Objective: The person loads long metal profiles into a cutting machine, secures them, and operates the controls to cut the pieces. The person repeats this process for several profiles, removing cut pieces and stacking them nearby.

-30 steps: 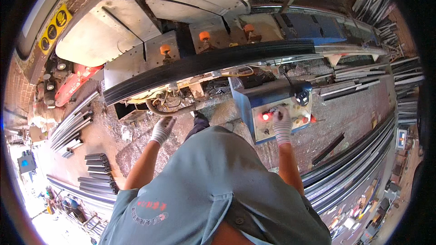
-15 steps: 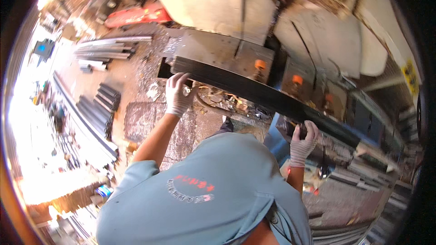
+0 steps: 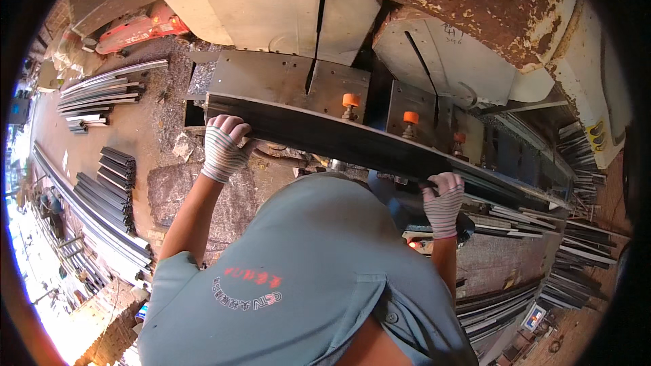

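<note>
Head view: your white striped-gloved left hand (image 3: 227,148) pinches the long black straight bar (image 3: 339,139), right hand (image 3: 443,204) curled at its edge, grip unclear; probably positioning, next needing even support.

From my remote seat I see a grey-green short-sleeved shirt (image 3: 291,230) with an open placket (image 3: 363,291). Left of that placket run red lettering (image 3: 254,276) and a curved print (image 3: 237,303) (small from here); right of it sits a dark button (image 3: 391,317). Thinly striped whitish gloves cover the left hand (image 3: 226,149) and right hand (image 3: 444,205).
</note>
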Demonstrator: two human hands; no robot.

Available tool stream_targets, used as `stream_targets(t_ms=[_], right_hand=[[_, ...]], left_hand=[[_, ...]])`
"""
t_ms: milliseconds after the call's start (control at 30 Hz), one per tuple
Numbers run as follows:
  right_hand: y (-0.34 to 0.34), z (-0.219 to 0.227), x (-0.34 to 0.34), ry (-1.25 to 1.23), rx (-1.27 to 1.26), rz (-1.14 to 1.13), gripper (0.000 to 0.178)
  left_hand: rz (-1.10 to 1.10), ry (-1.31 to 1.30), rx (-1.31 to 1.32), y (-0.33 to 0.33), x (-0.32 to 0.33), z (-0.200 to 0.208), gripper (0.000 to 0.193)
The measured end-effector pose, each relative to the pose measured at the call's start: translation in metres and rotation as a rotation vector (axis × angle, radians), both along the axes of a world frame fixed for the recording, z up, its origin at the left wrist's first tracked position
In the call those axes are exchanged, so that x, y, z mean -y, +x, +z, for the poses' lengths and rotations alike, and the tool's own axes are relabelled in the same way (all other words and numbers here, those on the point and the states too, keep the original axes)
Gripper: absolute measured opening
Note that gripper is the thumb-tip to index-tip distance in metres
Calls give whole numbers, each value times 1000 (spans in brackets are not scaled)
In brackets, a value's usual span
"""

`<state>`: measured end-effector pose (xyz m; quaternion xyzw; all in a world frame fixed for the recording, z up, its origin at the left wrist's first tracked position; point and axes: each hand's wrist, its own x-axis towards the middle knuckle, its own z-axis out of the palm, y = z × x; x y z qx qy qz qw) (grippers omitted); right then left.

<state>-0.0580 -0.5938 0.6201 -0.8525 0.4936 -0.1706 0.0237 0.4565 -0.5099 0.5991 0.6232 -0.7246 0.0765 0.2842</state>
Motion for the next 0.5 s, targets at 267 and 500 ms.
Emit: stream_targets(t_ms=[267, 500], right_hand=[[-83, 36, 87, -142, -128, -134, 29], [-184, 9, 169, 48, -447, -349, 39]], left_hand=[[-40, 24, -22, -92, 102, 35, 36], [-82, 288, -19, -205, 187, 12, 42]])
